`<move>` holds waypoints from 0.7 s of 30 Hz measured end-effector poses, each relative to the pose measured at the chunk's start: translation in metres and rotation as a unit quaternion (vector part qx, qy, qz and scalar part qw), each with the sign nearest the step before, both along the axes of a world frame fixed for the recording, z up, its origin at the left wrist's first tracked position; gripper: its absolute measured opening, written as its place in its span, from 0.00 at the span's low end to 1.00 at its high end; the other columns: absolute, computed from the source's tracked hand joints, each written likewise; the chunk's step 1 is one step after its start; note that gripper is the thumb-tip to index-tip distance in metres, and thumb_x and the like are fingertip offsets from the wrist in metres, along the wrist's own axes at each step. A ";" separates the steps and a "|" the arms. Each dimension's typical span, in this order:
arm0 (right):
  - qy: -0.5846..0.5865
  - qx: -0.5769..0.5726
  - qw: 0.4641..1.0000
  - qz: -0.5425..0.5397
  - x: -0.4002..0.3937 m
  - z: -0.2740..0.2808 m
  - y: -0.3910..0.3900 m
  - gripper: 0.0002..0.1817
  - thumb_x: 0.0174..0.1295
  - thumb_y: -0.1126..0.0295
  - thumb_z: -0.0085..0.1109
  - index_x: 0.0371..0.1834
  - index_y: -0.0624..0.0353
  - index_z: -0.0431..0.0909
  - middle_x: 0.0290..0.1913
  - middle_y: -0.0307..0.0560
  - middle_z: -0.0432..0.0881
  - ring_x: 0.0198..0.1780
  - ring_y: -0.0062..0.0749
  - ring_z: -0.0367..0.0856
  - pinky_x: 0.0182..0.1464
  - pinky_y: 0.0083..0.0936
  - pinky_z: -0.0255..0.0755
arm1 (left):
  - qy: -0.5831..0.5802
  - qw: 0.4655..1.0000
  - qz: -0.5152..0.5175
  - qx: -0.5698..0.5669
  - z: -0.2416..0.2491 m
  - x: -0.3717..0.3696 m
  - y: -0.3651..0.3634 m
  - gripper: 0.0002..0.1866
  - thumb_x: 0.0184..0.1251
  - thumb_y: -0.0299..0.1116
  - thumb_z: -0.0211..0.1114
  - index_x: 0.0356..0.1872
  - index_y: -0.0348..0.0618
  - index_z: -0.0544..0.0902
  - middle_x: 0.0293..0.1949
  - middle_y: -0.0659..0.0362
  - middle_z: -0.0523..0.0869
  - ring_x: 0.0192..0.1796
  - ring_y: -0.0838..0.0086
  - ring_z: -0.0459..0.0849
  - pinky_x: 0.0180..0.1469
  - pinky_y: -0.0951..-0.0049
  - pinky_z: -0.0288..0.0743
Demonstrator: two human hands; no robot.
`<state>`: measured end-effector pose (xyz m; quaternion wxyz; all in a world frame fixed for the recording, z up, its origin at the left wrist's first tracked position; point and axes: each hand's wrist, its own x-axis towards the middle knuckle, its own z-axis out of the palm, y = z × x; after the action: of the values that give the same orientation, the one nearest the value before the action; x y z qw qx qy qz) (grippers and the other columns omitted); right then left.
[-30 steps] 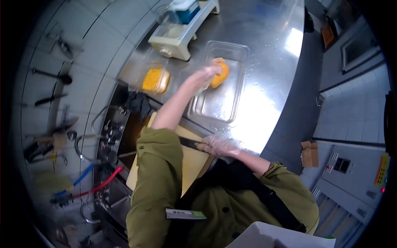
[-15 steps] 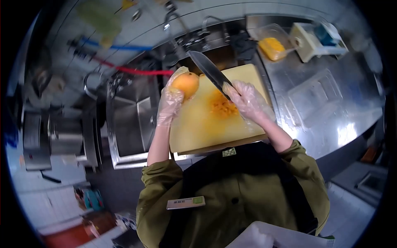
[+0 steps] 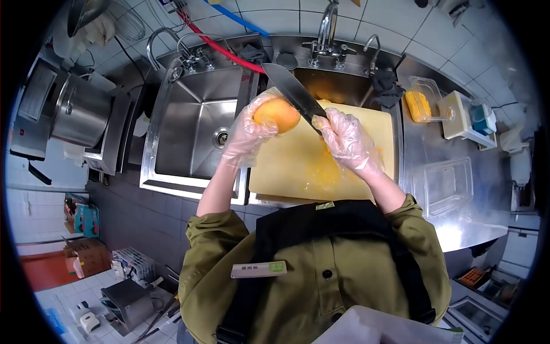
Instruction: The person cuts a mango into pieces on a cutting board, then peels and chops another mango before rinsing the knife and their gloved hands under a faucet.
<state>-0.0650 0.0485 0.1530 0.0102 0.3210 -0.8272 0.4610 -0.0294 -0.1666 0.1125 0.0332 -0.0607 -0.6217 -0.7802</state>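
Observation:
My left hand (image 3: 247, 135), in a clear plastic glove, is wrapped round a whole orange-red mango (image 3: 277, 113) above the left part of the cutting board. In my right hand (image 3: 348, 140), gloved the same way, is the handle of a broad kitchen knife (image 3: 293, 92). Its dark blade slants up and to the left, with the edge right at the mango's upper right side in this view. Under both hands lies the pale yellow cutting board (image 3: 281, 179), wet with yellow juice. Orange fruit bits there are mostly hidden behind my right hand.
A steel sink (image 3: 192, 135) is left of the board, with taps (image 3: 326, 34) behind. On the right counter stand a clear tub of yellow fruit pieces (image 3: 418, 106), a white stand (image 3: 455, 117) and a clear plastic container (image 3: 441, 186). A red hose (image 3: 220, 49) crosses behind.
The view has swung and sharpened. The knife blade and the mango have come closer together. My right hand now covers most of the fruit bits that showed on the board.

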 end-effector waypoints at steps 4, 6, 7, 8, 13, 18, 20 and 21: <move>0.023 0.074 0.997 -0.022 0.001 -0.001 -0.010 0.05 0.57 0.72 0.49 0.30 0.61 0.66 0.19 0.60 0.72 0.26 0.57 0.72 0.27 0.45 0.63 | -0.001 1.000 0.018 -0.017 -0.003 -0.002 -0.008 0.29 0.43 0.30 0.72 0.50 0.36 0.71 0.43 0.58 0.77 0.43 0.77 0.76 0.42 0.78 0.74; 0.027 0.094 0.995 -0.026 -0.003 -0.016 -0.017 0.05 0.58 0.71 0.49 0.32 0.61 0.65 0.20 0.61 0.72 0.27 0.58 0.72 0.28 0.47 0.63 | 0.005 0.999 0.017 -0.031 -0.001 -0.004 -0.011 0.28 0.43 0.28 0.71 0.49 0.36 0.72 0.43 0.58 0.77 0.42 0.77 0.76 0.43 0.78 0.73; 0.021 0.100 0.994 -0.025 -0.004 -0.020 -0.019 0.06 0.58 0.70 0.49 0.32 0.61 0.65 0.20 0.62 0.73 0.27 0.58 0.72 0.28 0.47 0.64 | 0.006 0.998 0.013 -0.053 0.003 -0.004 -0.011 0.28 0.43 0.28 0.71 0.49 0.36 0.72 0.43 0.58 0.77 0.42 0.78 0.76 0.44 0.79 0.72; 0.016 0.104 0.994 -0.024 -0.004 -0.023 -0.021 0.07 0.58 0.70 0.48 0.33 0.61 0.65 0.21 0.62 0.73 0.27 0.59 0.72 0.28 0.47 0.64 | 0.007 0.997 0.010 -0.075 0.008 -0.005 -0.011 0.27 0.43 0.28 0.71 0.49 0.35 0.72 0.43 0.58 0.77 0.42 0.78 0.77 0.44 0.79 0.72; -0.008 0.185 0.983 -0.017 -0.004 -0.028 -0.029 0.10 0.60 0.66 0.46 0.34 0.62 0.64 0.23 0.65 0.74 0.28 0.59 0.73 0.30 0.48 0.65 | -0.033 0.983 -0.023 -0.180 0.005 -0.015 -0.012 0.28 0.45 0.29 0.71 0.50 0.35 0.71 0.41 0.57 0.78 0.42 0.78 0.77 0.43 0.80 0.73; -0.104 0.222 0.969 -0.020 0.005 -0.041 -0.029 0.11 0.62 0.64 0.43 0.35 0.63 0.64 0.23 0.66 0.74 0.30 0.61 0.73 0.31 0.49 0.65 | -0.087 0.992 0.087 -0.009 -0.010 -0.021 -0.003 0.31 0.48 0.28 0.70 0.55 0.36 0.67 0.40 0.59 0.78 0.40 0.79 0.78 0.40 0.82 0.74; -0.089 0.202 0.975 -0.020 0.000 -0.046 -0.035 0.12 0.62 0.64 0.43 0.34 0.64 0.64 0.23 0.66 0.74 0.30 0.60 0.74 0.32 0.49 0.65 | -0.076 0.996 0.042 -0.005 -0.017 -0.028 -0.001 0.31 0.48 0.27 0.70 0.54 0.35 0.67 0.42 0.59 0.78 0.41 0.80 0.78 0.42 0.81 0.73; -0.081 0.188 0.979 -0.021 -0.002 -0.048 -0.039 0.12 0.62 0.64 0.43 0.34 0.64 0.64 0.24 0.66 0.74 0.31 0.60 0.74 0.33 0.49 0.65 | -0.050 0.998 0.018 -0.041 -0.010 -0.027 0.009 0.28 0.48 0.26 0.69 0.53 0.36 0.69 0.42 0.59 0.78 0.42 0.80 0.77 0.44 0.80 0.73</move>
<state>-0.0672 0.0094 0.1046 -0.1074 0.2612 -0.9040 0.3210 -0.0564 -0.1578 0.1021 0.0134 -0.0121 -0.6552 -0.7552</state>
